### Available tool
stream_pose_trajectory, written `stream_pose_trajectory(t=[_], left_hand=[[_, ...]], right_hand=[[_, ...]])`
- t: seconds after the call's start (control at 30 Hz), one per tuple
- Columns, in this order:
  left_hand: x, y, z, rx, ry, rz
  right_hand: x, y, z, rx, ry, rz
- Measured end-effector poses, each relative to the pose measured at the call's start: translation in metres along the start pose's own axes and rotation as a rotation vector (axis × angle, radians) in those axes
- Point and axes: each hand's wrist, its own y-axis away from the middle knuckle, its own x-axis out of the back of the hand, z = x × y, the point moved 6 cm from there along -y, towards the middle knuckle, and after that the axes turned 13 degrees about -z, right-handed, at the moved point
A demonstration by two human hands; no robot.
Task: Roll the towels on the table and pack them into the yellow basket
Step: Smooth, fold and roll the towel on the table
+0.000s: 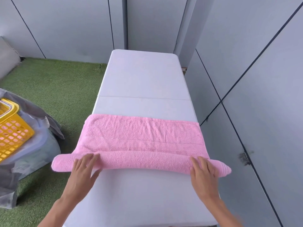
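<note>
A pink towel [142, 135] lies across the white table [142, 76], its near part wound into a long roll whose ends hang past both table edges. My left hand [83, 167] presses flat on the roll near its left end with fingers straight. My right hand [204, 171] presses the roll near its right end the same way. The far part of the towel is still flat on the table. The yellow basket [11, 128] stands at the left edge of the view, tilted, with pink showing through its holes.
The basket rests on grey bags [41, 145] on green artificial turf [54, 89] left of the table. Grey wall panels [254, 79] close in the right side and the back. A grey cushion [6, 58] sits at the far left.
</note>
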Motion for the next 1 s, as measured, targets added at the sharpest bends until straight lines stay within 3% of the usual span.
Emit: stream_pose_trajectory(t=[0.13, 0.3, 0.4, 0.5, 0.53, 0.6, 0.7, 0.77, 0.9, 1.0], left_hand=[[-0.009, -0.003, -0.008, 0.021, -0.09, -0.111], [-0.005, -0.033, -0.014, 0.032, -0.138, -0.13], [0.004, -0.044, -0.014, 0.041, -0.111, -0.384], [0.004, -0.044, -0.015, 0.048, -0.013, -0.753], [0.004, -0.043, -0.016, 0.051, 0.066, -0.741], [0.011, -0.042, -0.02, 0.036, 0.2, -0.45], [0.014, -0.023, -0.016, 0.003, 0.152, -0.073], [0.001, -0.01, -0.009, -0.026, 0.062, -0.092], [-0.012, -0.006, -0.009, -0.022, -0.05, -0.132], [-0.01, -0.021, -0.011, 0.029, -0.047, -0.111]], right_hand=[[-0.025, 0.001, 0.003, 0.007, 0.023, -0.112], [-0.015, -0.028, 0.002, -0.029, 0.003, -0.282], [-0.01, -0.039, 0.013, 0.017, 0.07, -0.491], [0.004, -0.045, 0.022, 0.082, -0.084, -0.728], [0.008, -0.047, 0.022, 0.081, -0.18, -0.78], [0.012, -0.05, 0.024, 0.043, -0.338, -0.733], [0.021, -0.047, 0.021, 0.084, -0.352, -0.32], [0.021, -0.034, 0.013, 0.109, -0.187, -0.158], [-0.007, -0.022, 0.001, 0.038, 0.097, -0.367], [-0.004, -0.025, -0.005, 0.031, 0.134, -0.356]])
